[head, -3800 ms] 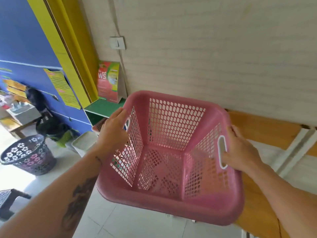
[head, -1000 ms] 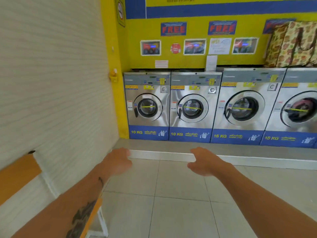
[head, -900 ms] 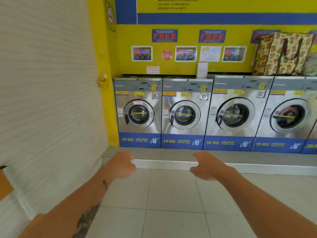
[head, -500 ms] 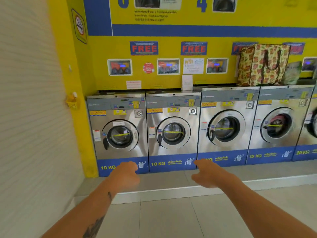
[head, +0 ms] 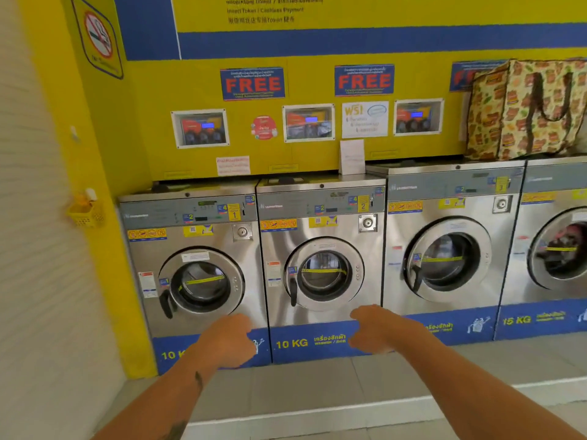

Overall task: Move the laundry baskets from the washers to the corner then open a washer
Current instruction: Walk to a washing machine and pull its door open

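Head view: left hand (head: pixel 227 339) and right hand (head: pixel 374 328) hover loosely curled, holding nothing, at 6 o'clock below the closed washer (head: pixel 321 242). Its steel-and-glass door (head: pixel 325 274) likely swings stiff and heavy; grip the black handle (head: pixel 293 292) at the door's 8 o'clock.

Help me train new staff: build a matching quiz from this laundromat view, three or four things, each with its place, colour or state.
Things:
1 patterned bag
2 small yellow basket
3 far-right washer
4 FREE signs

Matches:
a clothes behind its door
b blue with red letters
c on top of the washers
d hung on the yellow wall

Pairs: 1-c; 2-d; 3-a; 4-b
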